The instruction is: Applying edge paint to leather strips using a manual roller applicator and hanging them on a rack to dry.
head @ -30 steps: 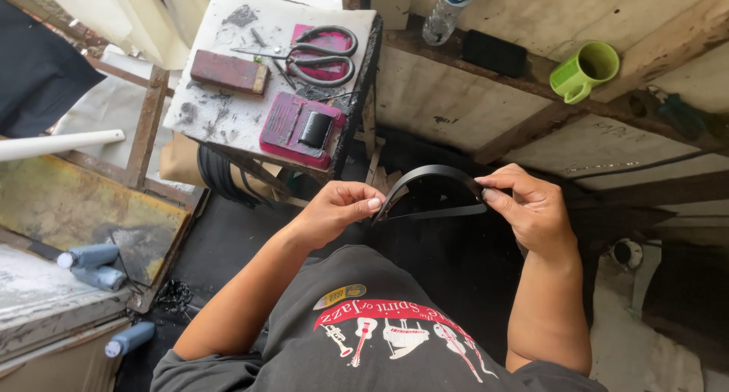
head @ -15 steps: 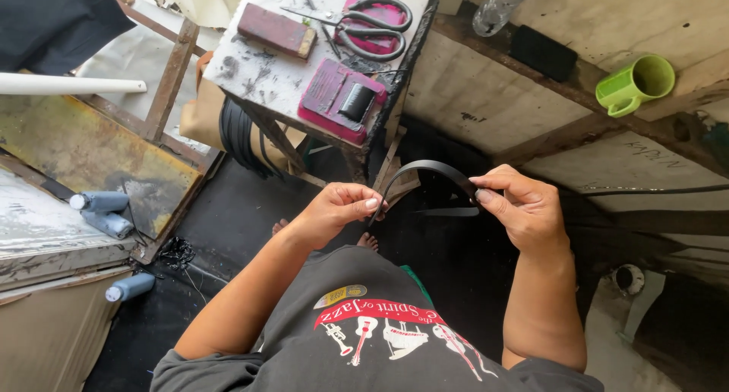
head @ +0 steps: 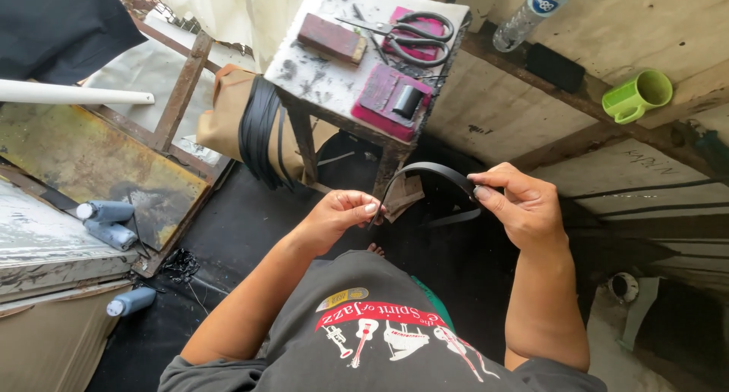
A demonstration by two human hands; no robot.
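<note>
At mid-frame I bend a black strap (head: 425, 172) into an arch, my left hand (head: 334, 217) pinching its lower end and my right hand (head: 520, 206) clamped on the other. Above it, scissors (head: 414, 35) lie on the small table (head: 319, 77).

Left hand (head: 334, 216) and right hand (head: 519, 206) raised, fingers pinched, arms bent.

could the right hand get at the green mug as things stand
Probably not right away. The right hand is pinching one end of the bent black strip, with the left hand on the other end. The green mug sits on a ledge up and to its right, with nothing between.
</note>
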